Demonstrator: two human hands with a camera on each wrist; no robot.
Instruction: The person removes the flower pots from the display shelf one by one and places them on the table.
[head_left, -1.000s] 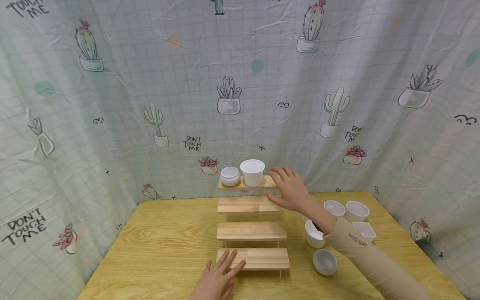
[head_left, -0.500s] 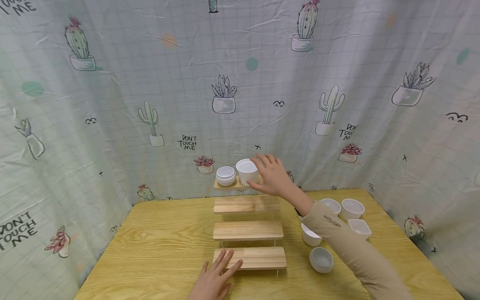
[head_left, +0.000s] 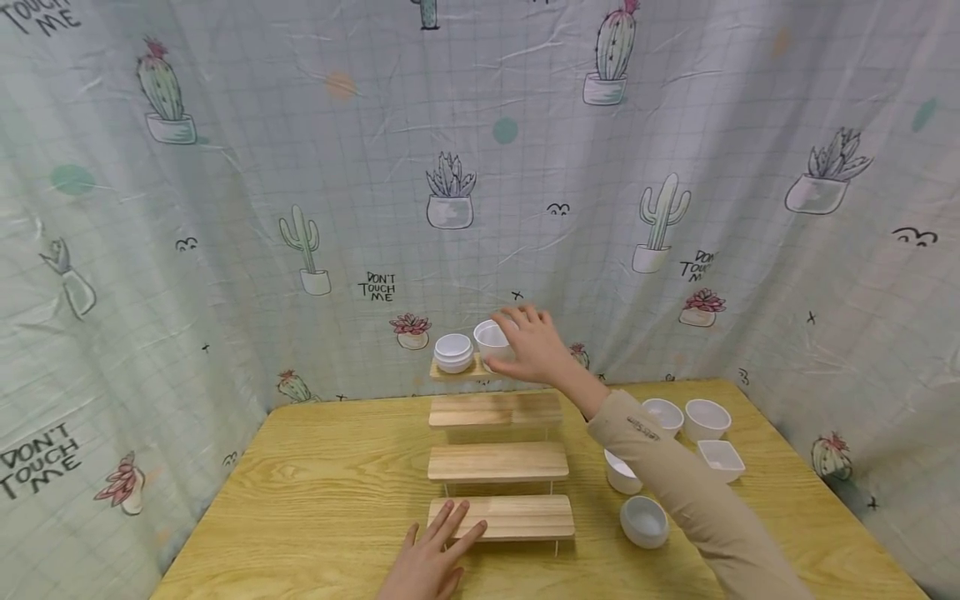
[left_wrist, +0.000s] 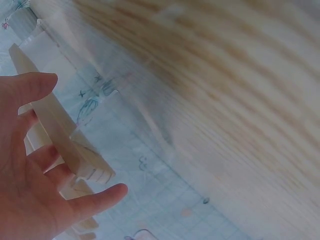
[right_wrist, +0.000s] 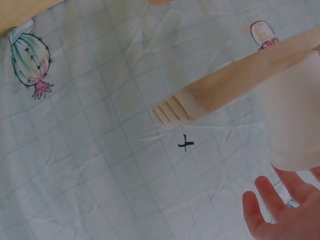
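The right hand (head_left: pixel 534 348) has come back up to the white cup (head_left: pixel 491 340) on the top shelf (head_left: pixel 457 372), fingers spread, closing in. Left hand (head_left: pixel 429 562) stays flat on the near shelf (head_left: pixel 517 517).

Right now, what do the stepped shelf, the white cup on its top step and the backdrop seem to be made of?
Stepped shelf: looks like pale unfinished wood, with visible grain and thin light legs.
White cup: smooth, matte white, maybe plastic or ceramic; I cannot tell which.
Backdrop: thin printed fabric or sheeting, creased and wrinkled.
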